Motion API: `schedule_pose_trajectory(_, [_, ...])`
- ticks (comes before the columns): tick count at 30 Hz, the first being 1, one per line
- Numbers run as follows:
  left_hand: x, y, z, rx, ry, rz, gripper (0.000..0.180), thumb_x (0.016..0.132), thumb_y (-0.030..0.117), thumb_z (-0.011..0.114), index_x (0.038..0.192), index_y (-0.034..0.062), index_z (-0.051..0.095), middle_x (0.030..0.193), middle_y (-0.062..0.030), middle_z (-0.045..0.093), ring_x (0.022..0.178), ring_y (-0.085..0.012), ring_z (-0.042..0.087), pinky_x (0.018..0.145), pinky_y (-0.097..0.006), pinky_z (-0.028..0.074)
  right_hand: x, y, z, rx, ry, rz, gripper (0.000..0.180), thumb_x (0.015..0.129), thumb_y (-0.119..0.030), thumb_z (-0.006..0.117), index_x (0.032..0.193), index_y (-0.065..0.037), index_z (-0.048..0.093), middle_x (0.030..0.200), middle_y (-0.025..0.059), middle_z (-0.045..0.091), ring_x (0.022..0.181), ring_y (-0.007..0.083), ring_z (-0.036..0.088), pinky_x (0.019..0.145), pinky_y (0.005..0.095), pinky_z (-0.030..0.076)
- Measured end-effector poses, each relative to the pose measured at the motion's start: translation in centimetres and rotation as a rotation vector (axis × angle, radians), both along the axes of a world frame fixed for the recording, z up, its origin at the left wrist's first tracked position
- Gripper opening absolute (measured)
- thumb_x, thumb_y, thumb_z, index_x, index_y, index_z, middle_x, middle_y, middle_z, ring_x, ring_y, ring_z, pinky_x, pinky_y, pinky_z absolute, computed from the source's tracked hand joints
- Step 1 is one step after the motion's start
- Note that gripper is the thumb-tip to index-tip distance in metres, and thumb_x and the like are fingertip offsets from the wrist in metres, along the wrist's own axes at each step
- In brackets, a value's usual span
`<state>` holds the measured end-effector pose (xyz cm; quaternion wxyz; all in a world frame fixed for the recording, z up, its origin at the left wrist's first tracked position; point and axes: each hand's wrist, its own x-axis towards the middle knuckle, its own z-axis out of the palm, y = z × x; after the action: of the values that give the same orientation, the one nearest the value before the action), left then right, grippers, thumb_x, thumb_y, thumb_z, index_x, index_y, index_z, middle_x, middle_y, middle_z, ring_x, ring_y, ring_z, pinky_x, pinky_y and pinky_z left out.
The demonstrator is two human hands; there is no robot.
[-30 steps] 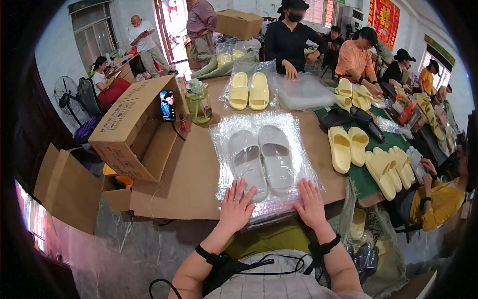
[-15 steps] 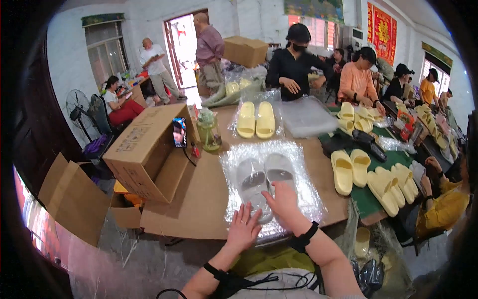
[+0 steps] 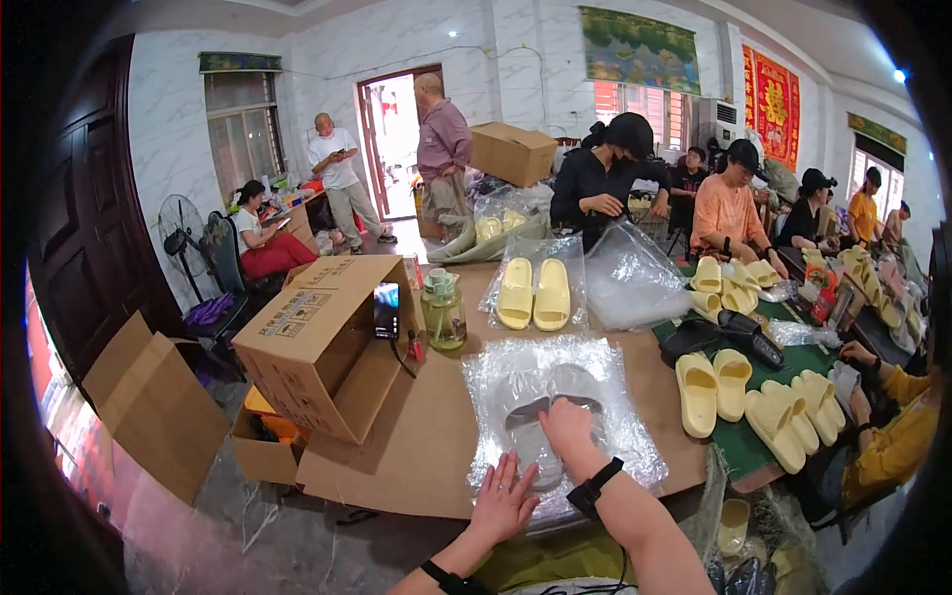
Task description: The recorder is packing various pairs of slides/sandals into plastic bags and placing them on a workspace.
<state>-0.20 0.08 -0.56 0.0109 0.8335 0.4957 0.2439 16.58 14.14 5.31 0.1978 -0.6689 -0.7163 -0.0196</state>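
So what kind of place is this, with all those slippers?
Probably a small workshop for packing slippers. Gray slides lie with shiny clear plastic on a big table, pale yellow slides are set out nearby, and a person in an orange top leans over more of them.

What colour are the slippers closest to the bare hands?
The slippers are grey; head view.
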Motion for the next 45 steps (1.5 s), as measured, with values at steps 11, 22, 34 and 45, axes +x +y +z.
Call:
schedule_pose_trajectory(11, [0.3, -0.5, 0.6, -0.03, -0.005, 0.078, 0.069, 0.094, 0.05, 0.062, 0.154, 0.0247, 0.041, 0.16, -0.0375, 0.009, 0.148, -0.0558, 0.012, 0.118, -0.06, 0.022, 1.2, 0.9, -1.8, 0.062, 0.091, 0.001, 0.03, 0.09, -0.036, 0.061, 0.089, -0.007, 0.065, 0.081, 0.0161, 0.071, 0.077, 0.037, 0.07, 0.073, 0.0505, 0.054])
schedule_pose_trajectory(22, [-0.2, 0.1, -0.7, -0.02, -0.122, 0.074, 0.086, 0.096, 0.056, 0.054, 0.152, -0.0048, 0.032, 0.156, -0.0362, 0.025, 0.146, -0.0491, 0.026, 0.12, -0.054, 0.023, 6.0, 1.1, -1.5, 0.089, 0.162, -0.042, 0.031, 0.085, -0.035, 0.064, 0.082, -0.005, 0.067, 0.077, 0.0182, 0.07, 0.074, 0.0403, 0.068, 0.071, 0.0528, 0.053])
schedule_pose_trajectory(34, [0.2, 0.2, -0.6, -0.089, -0.01, 0.066, 0.087, 0.094, 0.049, 0.058, 0.151, -0.0112, 0.03, 0.16, -0.0338, 0.02, 0.15, -0.0467, 0.02, 0.123, -0.052, 0.015, 17.6, -14.0, -0.3, 0.117, 0.302, -0.108, 0.025, 0.077, -0.026, 0.072, 0.073, -0.004, 0.061, 0.064, 0.0154, 0.062, 0.062, 0.0359, 0.064, 0.058, 0.0452, 0.05])
schedule_pose_trajectory(45, [0.1, 0.4, 0.7, -0.036, -0.023, 0.022, 0.084, 0.091, 0.038, 0.065, 0.152, -0.0062, 0.029, 0.161, -0.0297, 0.021, 0.148, -0.0482, 0.021, 0.121, -0.054, 0.02, 34.7, -33.3, 8.6, 0.32, 0.051, -0.621, 0.023, 0.082, -0.016, 0.068, 0.073, 0.0, 0.055, 0.061, 0.0157, 0.056, 0.054, 0.0305, 0.056, 0.053, 0.0389, 0.043])
